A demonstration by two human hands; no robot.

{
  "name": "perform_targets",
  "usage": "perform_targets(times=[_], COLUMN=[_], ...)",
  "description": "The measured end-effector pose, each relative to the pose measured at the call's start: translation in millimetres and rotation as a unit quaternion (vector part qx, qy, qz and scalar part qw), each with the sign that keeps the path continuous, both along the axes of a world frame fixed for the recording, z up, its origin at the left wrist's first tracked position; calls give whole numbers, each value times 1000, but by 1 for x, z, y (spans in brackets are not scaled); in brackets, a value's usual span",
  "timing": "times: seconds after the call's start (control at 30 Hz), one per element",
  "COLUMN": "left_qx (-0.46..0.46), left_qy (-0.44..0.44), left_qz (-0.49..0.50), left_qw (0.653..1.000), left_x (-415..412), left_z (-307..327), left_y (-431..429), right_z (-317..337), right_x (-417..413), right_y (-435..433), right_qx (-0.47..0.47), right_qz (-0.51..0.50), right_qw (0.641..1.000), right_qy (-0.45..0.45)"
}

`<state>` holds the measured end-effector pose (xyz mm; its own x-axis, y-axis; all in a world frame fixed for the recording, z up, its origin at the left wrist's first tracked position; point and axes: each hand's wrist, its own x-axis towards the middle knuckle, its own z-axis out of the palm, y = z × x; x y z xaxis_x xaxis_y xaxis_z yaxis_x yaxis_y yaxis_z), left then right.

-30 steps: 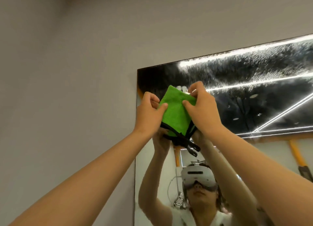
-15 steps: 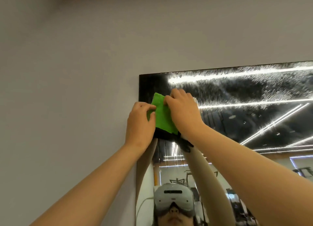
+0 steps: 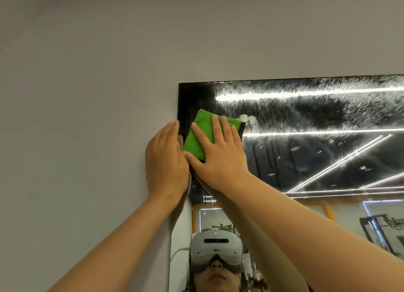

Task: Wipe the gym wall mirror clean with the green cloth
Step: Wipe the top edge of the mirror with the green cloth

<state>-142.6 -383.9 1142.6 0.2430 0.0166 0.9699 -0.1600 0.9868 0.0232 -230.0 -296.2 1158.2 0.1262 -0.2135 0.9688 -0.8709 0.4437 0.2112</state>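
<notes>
The folded green cloth lies flat against the wall mirror near its top left corner. My right hand presses the cloth onto the glass with straight, spread fingers. My left hand rests flat on the wall right at the mirror's left edge, fingers straight, its side next to the cloth. Fine droplets speckle the upper part of the glass to the right of the cloth.
A grey wall surrounds the mirror on the left and above. The mirror's top edge runs just above the cloth. The glass reflects ceiling light strips and a person wearing a headset.
Both hands brought the cloth up to the glass and let go of their pinch. The right hand now presses it flat, and the left hand has flattened onto the wall beside it.
</notes>
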Motion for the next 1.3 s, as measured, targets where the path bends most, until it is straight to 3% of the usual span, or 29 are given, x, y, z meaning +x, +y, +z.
perform_targets(times=[0.1, 0.47, 0.77, 0.87, 1.13, 1.3], left_qx=[40, 23, 6, -5, -5, -9], left_qy=[-2, -50, -63, -71, -62, -68], left_qz=[7, 110, 83, 77, 84, 85], left_qw=[999, 992, 995, 994, 995, 994], left_x=[0, 23, 34, 38, 36, 37], left_z=[1, 6, -2, -3, -2, -2], left_y=[-2, -26, -38, -45, -45, -45], right_z=[8, 82, 138, 137, 130, 142], right_x=[2, 22, 22, 11, 43, 0], right_y=[-2, -16, 1, 11, -28, 10], right_qx=[4, 26, -4, -15, 50, -15], right_qz=[-23, -44, -61, -75, -64, -65], right_qw=[1000, 999, 996, 992, 997, 996], right_qy=[8, -13, -72, -101, 5, -58])
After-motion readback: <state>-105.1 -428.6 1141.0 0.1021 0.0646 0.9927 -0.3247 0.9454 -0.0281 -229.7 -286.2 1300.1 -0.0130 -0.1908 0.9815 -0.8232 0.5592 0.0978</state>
